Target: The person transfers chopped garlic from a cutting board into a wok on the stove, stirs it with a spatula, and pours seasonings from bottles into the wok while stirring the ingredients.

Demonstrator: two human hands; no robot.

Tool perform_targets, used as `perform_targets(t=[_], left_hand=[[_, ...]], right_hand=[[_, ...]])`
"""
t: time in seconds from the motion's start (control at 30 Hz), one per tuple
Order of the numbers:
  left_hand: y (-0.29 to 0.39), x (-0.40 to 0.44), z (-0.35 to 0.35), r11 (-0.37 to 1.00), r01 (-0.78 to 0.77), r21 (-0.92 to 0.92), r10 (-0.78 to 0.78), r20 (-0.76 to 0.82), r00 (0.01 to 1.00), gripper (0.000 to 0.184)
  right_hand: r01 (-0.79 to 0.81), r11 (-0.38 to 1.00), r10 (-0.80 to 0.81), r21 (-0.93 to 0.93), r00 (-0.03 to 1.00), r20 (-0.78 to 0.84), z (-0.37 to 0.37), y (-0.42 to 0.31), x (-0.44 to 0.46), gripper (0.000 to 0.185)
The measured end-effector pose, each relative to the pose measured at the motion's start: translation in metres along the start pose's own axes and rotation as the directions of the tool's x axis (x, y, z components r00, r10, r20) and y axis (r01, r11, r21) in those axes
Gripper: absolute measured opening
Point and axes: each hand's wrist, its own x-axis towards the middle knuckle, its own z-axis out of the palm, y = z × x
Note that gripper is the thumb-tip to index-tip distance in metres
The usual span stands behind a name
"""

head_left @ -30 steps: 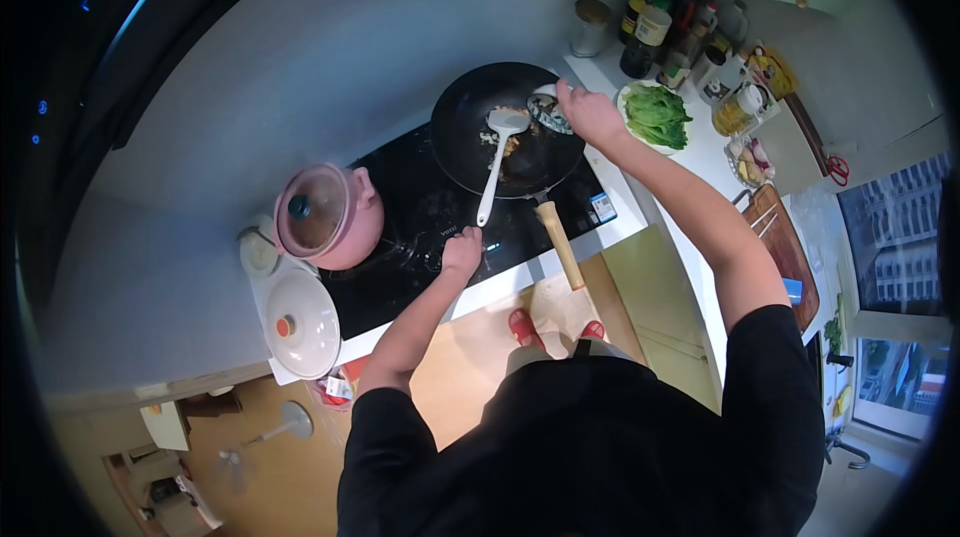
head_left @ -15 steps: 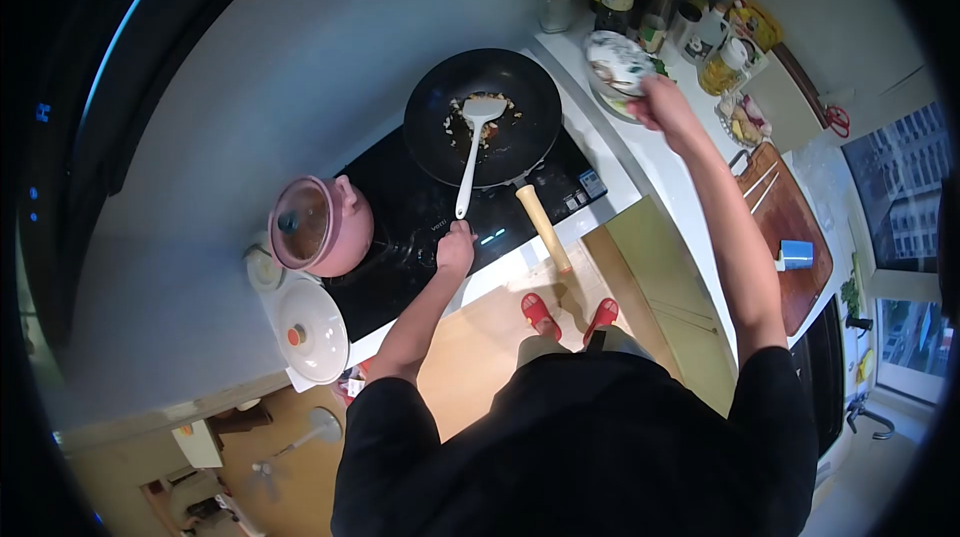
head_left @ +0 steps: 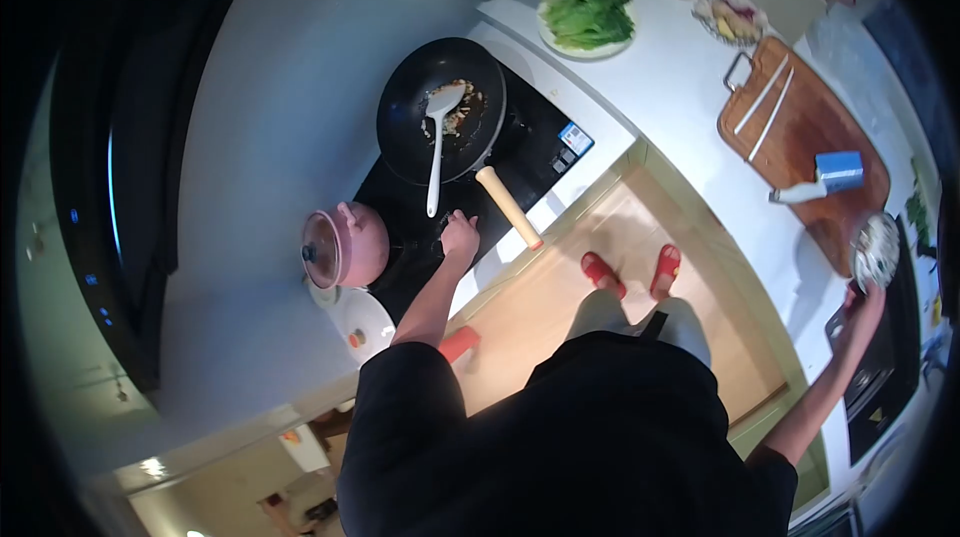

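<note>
The white counter (head_left: 690, 152) is the largest thing in view, bending from 12 o'clock round to 4. The black cooktop (head_left: 530, 142) is set into it, reaching from the middle toward 12. On the cooktop, between 11 and 12, sits the dark wok (head_left: 400, 127), with browned bits of food (head_left: 470, 115) at its bottom and its wooden handle (head_left: 508, 207) pointing to 5.

The brown cutting board (head_left: 830, 122) lies between 2 and 3, with a black inset (head_left: 885, 347) below it, between 3 and 4. The pink pot (head_left: 368, 245) is at 9, its see-through lid on; a white lid (head_left: 372, 317) with an orange knob lies just beside it at 8. A plate of leafy greens (head_left: 590, 17) is at 1, and a smaller dish of pale pieces (head_left: 728, 17) is between 1 and 2.

The patterned bowl (head_left: 876, 249) is at 3, overlapping the board's lower end in the view; the right hand (head_left: 866, 299) has its fingers closed on the rim. The white spatula (head_left: 436, 162) leans in the wok, handle toward 6. White chopsticks (head_left: 770, 107) and a blue-and-white tool (head_left: 838, 171) lie on the board. The left hand (head_left: 460, 235), loosely curled and holding nothing visible, is at the cooktop's front edge, near the spatula's end; contact is unclear.
</note>
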Motion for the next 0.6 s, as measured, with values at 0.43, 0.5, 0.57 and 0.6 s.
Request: perform_targets(t=[0.43,0.5,0.57,0.6], left_hand=[[-0.011,0.013,0.01,0.944,-0.119,0.306,0.134,-0.028,0.991,0.045],[-0.002,0.011,0.002,0.937,-0.093,0.336,0.09,0.023,0.996,0.049],[-0.024,0.021,0.013,0.927,-0.138,0.35,0.16,-0.036,0.986,0.049],[-0.023,0.021,0.012,0.92,-0.161,0.357,0.196,-0.064,0.978,0.049]], right_hand=[[0.306,0.77,-0.499,-0.56,0.836,-0.229,-0.146,0.178,-0.09,0.029],[0.252,0.725,-0.497,-0.641,0.836,-0.234,-0.141,0.178,-0.096,0.027],[0.063,0.97,-0.154,-0.235,0.907,-0.392,-0.158,0.178,-0.098,0.026],[-0.043,0.999,0.039,-0.002,0.911,-0.411,-0.165,0.173,-0.1,0.026]])
